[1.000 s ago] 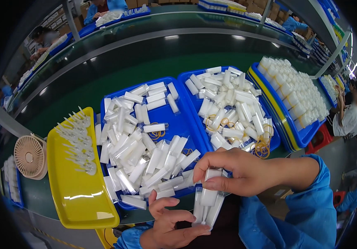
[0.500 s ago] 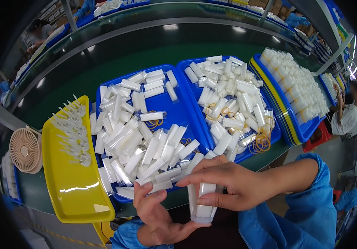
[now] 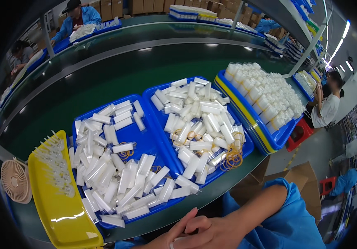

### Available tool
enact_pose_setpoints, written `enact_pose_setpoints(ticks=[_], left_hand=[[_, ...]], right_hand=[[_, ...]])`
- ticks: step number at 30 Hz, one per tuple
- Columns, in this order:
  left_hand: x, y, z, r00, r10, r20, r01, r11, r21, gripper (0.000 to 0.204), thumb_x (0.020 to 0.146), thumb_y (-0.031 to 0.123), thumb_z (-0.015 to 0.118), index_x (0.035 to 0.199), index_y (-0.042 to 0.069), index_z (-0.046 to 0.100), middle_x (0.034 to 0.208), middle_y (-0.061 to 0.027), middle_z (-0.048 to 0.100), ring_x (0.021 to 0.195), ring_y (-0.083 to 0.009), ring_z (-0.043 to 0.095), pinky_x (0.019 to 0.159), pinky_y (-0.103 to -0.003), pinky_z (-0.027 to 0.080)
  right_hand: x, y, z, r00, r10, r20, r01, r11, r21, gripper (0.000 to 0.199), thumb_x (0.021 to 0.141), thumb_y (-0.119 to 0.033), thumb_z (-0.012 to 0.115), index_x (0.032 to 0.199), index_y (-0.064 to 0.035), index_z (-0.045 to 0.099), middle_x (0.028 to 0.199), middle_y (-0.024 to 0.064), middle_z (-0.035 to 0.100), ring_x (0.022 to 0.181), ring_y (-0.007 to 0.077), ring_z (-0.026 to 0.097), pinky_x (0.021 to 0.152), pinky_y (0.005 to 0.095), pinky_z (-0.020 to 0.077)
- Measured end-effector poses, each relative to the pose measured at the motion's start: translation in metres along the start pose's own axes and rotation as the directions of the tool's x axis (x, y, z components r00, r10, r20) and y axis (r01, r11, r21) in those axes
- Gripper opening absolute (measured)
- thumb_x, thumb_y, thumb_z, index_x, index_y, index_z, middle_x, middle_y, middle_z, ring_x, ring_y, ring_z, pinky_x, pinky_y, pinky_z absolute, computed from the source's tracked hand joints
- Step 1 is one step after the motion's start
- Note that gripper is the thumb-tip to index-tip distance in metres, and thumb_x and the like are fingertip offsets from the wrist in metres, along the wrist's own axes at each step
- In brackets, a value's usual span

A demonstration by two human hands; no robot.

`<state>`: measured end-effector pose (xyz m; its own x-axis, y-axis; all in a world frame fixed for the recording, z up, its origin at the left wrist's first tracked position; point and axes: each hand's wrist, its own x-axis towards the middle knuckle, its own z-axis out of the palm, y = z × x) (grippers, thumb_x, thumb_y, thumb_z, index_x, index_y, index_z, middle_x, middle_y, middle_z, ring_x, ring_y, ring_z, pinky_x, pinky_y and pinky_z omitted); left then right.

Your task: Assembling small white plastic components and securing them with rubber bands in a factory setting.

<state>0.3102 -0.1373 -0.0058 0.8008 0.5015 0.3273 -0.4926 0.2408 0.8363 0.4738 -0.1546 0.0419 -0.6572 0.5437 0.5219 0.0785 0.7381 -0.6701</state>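
Note:
At the lower edge my right hand [image 3: 218, 232] is closed, its fingers bent across my left hand [image 3: 169, 237]. A sliver of white shows under the fingers; the hands and the frame's edge hide the rest. One finger or thumb of the left hand points up, and its other fingers are hidden. Just beyond lies a blue tray [image 3: 144, 139] heaped with white blocks in clear plastic sleeves [image 3: 124, 180]. To its right a second blue tray [image 3: 147, 92] holds similar sleeved pieces [image 3: 211, 108] and yellow rubber bands [image 3: 231, 159].
A yellow tray [image 3: 68, 226] with upright clear, thin-stemmed parts [image 3: 56, 164] stands left, beside a beige fan [image 3: 15, 180]. Stacked blue and yellow trays at right carry banded white bundles [image 3: 265, 93]. A cardboard box [image 3: 303, 182] sits by my right arm. Co-workers sit beyond the green conveyor [image 3: 116, 74].
Both hands have dropped toward the lower edge and drawn together; the white sleeved pieces held between them are now mostly out of sight. My view has tilted up and turned right.

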Motion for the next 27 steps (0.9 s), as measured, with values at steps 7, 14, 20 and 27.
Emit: enact_pose_setpoints(ticks=[7, 14, 20, 27], left_hand=[[0.000, 0.012, 0.003, 0.904, -0.366, -0.221, 0.390, 0.918, 0.076, 0.035, 0.067, 0.001, 0.075, 0.096, 0.002, 0.056, 0.072, -0.0035, 0.057, 0.064, -0.0096, 0.051, 0.059, -0.023, 0.042], [0.003, 0.002, 0.004, 0.919, -0.291, -0.266, 0.319, 0.945, 0.068, 0.021, 0.069, -0.004, 0.071, 0.079, 0.004, 0.053, 0.074, -0.0066, 0.056, 0.067, -0.0125, 0.053, 0.060, -0.025, 0.043], [0.001, -0.001, 0.004, 0.949, -0.190, -0.252, 0.162, 0.978, -0.130, 0.025, 0.071, -0.008, 0.068, 0.086, 0.003, 0.050, 0.077, -0.0094, 0.053, 0.070, -0.0181, 0.055, 0.062, -0.030, 0.046], [-0.004, 0.002, 0.000, 0.955, -0.178, -0.239, 0.162, 0.983, -0.085, 0.026, 0.072, -0.008, 0.067, 0.087, 0.003, 0.050, 0.078, -0.0099, 0.053, 0.073, -0.0197, 0.057, 0.064, -0.031, 0.048]], right_hand=[[-0.028, 0.036, -0.086, 0.924, 0.316, -0.216, -0.382, 0.708, -0.594, 0.040, 0.067, -0.016, 0.072, 0.105, -0.0150, 0.058, 0.106, 0.0057, 0.049, 0.102, 0.0264, 0.046, 0.078, 0.0401, 0.0304], [-0.058, 0.072, -0.092, 0.773, 0.551, -0.314, -0.576, 0.402, -0.712, 0.020, 0.066, -0.015, 0.072, 0.084, -0.0120, 0.063, 0.102, 0.0037, 0.050, 0.106, 0.0253, 0.045, 0.083, 0.0449, 0.0300], [-0.047, 0.072, -0.101, 0.792, 0.491, -0.363, -0.577, 0.410, -0.706, 0.013, 0.068, -0.011, 0.069, 0.078, -0.0125, 0.062, 0.099, 0.0017, 0.051, 0.105, 0.0236, 0.045, 0.082, 0.0437, 0.0296], [-0.049, 0.046, -0.131, 0.765, 0.585, -0.270, -0.540, 0.353, -0.764, 0.010, 0.070, -0.010, 0.067, 0.078, -0.0139, 0.062, 0.094, 0.0011, 0.054, 0.099, 0.0200, 0.048, 0.081, 0.0397, 0.0304]])
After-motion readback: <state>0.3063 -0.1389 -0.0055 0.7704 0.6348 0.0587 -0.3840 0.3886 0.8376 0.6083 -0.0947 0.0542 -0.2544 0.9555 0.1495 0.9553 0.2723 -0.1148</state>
